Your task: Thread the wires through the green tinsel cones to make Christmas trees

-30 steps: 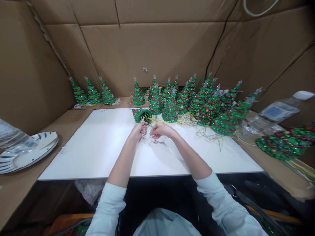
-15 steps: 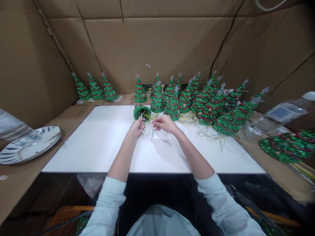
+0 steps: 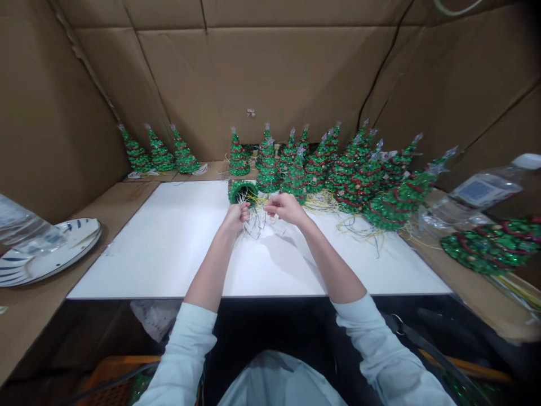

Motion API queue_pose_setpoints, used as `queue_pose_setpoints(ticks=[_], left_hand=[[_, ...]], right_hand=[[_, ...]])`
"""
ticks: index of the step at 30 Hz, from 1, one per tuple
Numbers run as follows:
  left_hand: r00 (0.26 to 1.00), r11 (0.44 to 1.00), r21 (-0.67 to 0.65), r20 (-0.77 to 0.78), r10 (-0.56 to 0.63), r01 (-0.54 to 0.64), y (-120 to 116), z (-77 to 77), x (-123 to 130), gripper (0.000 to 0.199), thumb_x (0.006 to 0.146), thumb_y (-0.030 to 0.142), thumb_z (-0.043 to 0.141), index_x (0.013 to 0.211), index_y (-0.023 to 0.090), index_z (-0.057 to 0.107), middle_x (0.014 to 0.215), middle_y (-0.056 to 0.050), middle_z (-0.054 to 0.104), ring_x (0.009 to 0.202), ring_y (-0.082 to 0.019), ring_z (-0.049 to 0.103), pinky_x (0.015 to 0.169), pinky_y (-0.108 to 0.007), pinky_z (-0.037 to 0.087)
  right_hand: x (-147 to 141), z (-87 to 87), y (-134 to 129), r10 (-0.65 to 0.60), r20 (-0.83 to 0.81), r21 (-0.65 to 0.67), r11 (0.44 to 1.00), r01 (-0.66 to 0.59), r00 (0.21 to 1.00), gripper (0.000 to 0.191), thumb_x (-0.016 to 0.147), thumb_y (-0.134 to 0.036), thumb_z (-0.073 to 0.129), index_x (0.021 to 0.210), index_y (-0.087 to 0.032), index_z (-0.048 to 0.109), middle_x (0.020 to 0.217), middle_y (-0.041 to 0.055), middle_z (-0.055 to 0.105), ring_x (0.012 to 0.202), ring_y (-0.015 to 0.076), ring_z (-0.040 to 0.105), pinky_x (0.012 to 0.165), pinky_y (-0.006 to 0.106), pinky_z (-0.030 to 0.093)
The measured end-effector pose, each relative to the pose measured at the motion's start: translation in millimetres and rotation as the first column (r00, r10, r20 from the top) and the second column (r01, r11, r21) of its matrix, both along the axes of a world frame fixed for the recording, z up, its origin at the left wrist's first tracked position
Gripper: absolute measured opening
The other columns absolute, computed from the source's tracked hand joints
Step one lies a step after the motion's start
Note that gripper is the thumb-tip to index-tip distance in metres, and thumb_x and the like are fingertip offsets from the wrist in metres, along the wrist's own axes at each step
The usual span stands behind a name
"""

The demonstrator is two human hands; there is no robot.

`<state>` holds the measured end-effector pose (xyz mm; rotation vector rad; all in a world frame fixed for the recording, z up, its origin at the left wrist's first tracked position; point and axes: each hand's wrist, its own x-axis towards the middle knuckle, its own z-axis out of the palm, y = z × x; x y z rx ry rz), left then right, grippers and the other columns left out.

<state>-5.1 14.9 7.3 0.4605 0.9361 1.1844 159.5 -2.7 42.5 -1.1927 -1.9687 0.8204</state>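
A small green tree (image 3: pixel 232 193) lies on its side on the white board (image 3: pixel 160 242), its hollow base facing me. White and yellow wires (image 3: pixel 253 224) come out of that base. My left hand (image 3: pixel 236 217) is closed around the white wires just below the opening. To the right, my right hand (image 3: pixel 284 207) is pinched at the ends of the yellow wires; the thin strand between its fingertips is hard to make out. Behind my right hand stands a decorated tree (image 3: pixel 295 179) with a clear star on top.
Several decorated trees (image 3: pixel 359 183) crowd the back right, with loose wires at their bases. Three trees (image 3: pixel 183 152) stand back left. A bottle (image 3: pixel 482 189) leans at the right; a plate (image 3: pixel 80 239) and another bottle (image 3: pixel 25 223) are at the left.
My right hand has shifted slightly up, staying pinched near the wires. My left hand keeps its hold on the white wires. The whole view has shifted a little.
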Motion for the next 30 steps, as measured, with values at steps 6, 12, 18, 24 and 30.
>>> queue_pose_setpoints(ticks=[6, 12, 18, 24, 30], left_hand=[[1.0, 1.0, -0.01, -0.023, 0.0, 0.0, 1, 0.8, 0, 0.018, 0.085, 0.006, 0.036, 0.07, 0.013, 0.043, 0.044, 0.011, 0.019, 0.029, 0.0, 0.016, 0.031, -0.012, 0.008], [0.999, 0.999, -0.005, -0.035, 0.042, -0.042, -2, 2.3, -11, 0.016, 0.084, 0.007, 0.039, 0.07, 0.013, 0.042, 0.045, 0.011, 0.018, 0.03, 0.0, 0.017, 0.032, -0.012, 0.008], [0.998, 0.999, -0.009, 0.03, 0.051, -0.051, 0, -0.8, -4, 0.018, 0.086, 0.009, 0.037, 0.069, 0.013, 0.042, 0.044, 0.011, 0.019, 0.03, 0.0, 0.016, 0.031, -0.012, 0.008], [0.996, 0.998, 0.005, 0.057, 0.063, -0.064, -1, -1.6, 1, 0.023, 0.089, 0.01, 0.032, 0.067, 0.014, 0.041, 0.041, 0.011, 0.018, 0.028, -0.001, 0.016, 0.031, -0.013, 0.01], [0.993, 0.998, -0.001, 0.103, 0.063, -0.064, -2, 0.4, 1, 0.024, 0.089, 0.01, 0.033, 0.067, 0.013, 0.042, 0.04, 0.01, 0.019, 0.029, -0.001, 0.017, 0.03, -0.013, 0.011]], right_hand=[[18, 6.3, 7, -0.096, -0.09, 0.014, 0.995, 0.097, 0.991, 0.012, 0.071, -0.022, 0.059, 0.062, -0.016, 0.063, 0.054, -0.001, 0.061, 0.049, 0.0079, 0.053, 0.047, 0.017, 0.039], [43, 11.1, 14, -0.407, -0.233, 0.04, 0.903, 0.427, 0.883, 0.026, 0.076, -0.038, 0.054, 0.064, -0.016, 0.06, 0.056, 0.0011, 0.062, 0.047, 0.0102, 0.054, 0.047, 0.02, 0.039], [7, 13.2, -9, -0.45, -0.022, 0.213, 0.87, 0.444, 0.893, 0.054, 0.084, -0.055, 0.038, 0.048, -0.018, 0.056, 0.045, 0.0035, 0.054, 0.053, 0.0143, 0.056, 0.058, 0.023, 0.037], [-34, -3.1, -33, -0.05, 0.18, 0.238, 0.971, 0.005, 0.982, 0.031, 0.069, -0.044, 0.064, 0.05, -0.02, 0.058, 0.049, 0.0016, 0.055, 0.057, 0.0143, 0.053, 0.062, 0.024, 0.037], [-37, -17.8, -25, -0.048, 0.264, 0.16, 0.987, 0.005, 0.963, 0.017, 0.064, -0.021, 0.069, 0.049, -0.02, 0.062, 0.047, 0.0019, 0.055, 0.057, 0.0158, 0.054, 0.061, 0.025, 0.038]])
